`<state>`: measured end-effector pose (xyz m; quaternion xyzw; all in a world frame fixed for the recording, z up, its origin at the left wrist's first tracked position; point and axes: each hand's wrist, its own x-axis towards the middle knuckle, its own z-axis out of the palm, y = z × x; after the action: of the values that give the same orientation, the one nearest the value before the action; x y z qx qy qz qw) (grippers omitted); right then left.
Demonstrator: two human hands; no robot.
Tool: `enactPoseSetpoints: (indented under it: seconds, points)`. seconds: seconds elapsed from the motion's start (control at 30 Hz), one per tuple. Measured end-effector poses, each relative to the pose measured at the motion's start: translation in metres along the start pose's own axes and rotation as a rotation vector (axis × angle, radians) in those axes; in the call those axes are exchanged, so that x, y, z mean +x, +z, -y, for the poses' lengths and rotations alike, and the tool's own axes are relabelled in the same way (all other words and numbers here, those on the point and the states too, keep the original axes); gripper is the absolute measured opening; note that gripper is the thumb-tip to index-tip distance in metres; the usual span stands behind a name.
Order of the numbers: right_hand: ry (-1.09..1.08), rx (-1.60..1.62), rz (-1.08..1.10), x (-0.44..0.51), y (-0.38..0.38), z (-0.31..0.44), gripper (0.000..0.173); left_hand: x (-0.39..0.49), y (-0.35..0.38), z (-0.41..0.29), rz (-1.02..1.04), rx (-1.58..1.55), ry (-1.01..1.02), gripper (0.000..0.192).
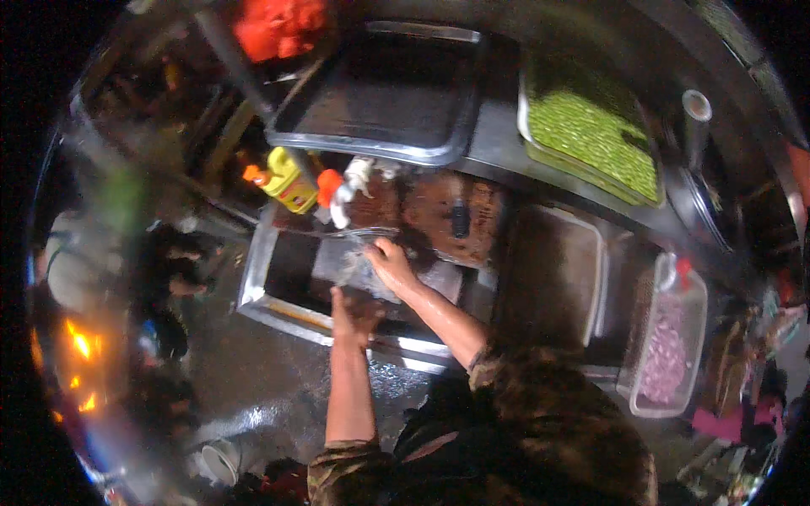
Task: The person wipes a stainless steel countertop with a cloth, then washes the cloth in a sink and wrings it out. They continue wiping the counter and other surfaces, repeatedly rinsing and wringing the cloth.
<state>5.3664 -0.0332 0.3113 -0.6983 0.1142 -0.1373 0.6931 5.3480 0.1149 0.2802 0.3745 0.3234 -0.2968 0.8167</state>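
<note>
My right hand (391, 264) reaches over a metal-rimmed sink (253, 278), its fingers curled near a thin metallic item (367, 234) at the far rim. Blur hides whether they grip it. What looks like running water (354, 269) shows beneath those fingers. Lower and nearer, my left hand (355, 319) is over the near side of the basin, thumb raised and fingers apart, with nothing visible in it. Both forearms come from rolled camouflage sleeves. A pale flat surface (446, 281) shows inside the dark basin.
Behind the sink stand a yellow bottle (291, 183), an orange-capped item (329, 186) and a dark-handled tool (460, 218). A deep metal tray (373, 142) and a tub of chopped greens (588, 136) sit beyond. A clear tub (664, 354) holds pinkish pieces at right. Flames (79, 341) burn at left.
</note>
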Motion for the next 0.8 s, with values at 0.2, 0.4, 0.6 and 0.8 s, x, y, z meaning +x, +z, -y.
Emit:
enactPoseSetpoints:
  seconds: [0.2,0.4,0.6,0.8]
  points:
    - [-0.573,-0.186,0.129,-0.062,0.021,0.018,0.022,0.001,0.029,0.024,0.377,-0.176,0.128,0.032]
    - [0.036,-0.032,-0.007,-0.004,0.008,-0.012,0.034,0.000,0.061,0.024,0.255,-0.300,0.108,0.034]
    - [-0.212,-0.064,0.262,-0.045,0.032,-0.047,0.051,0.003,0.042,0.005,0.337,-0.308,0.149,0.039]
    - [-0.127,-0.437,0.523,-0.010,0.005,-0.047,0.041,0.012,0.026,-0.001,0.243,-0.085,0.178,0.049]
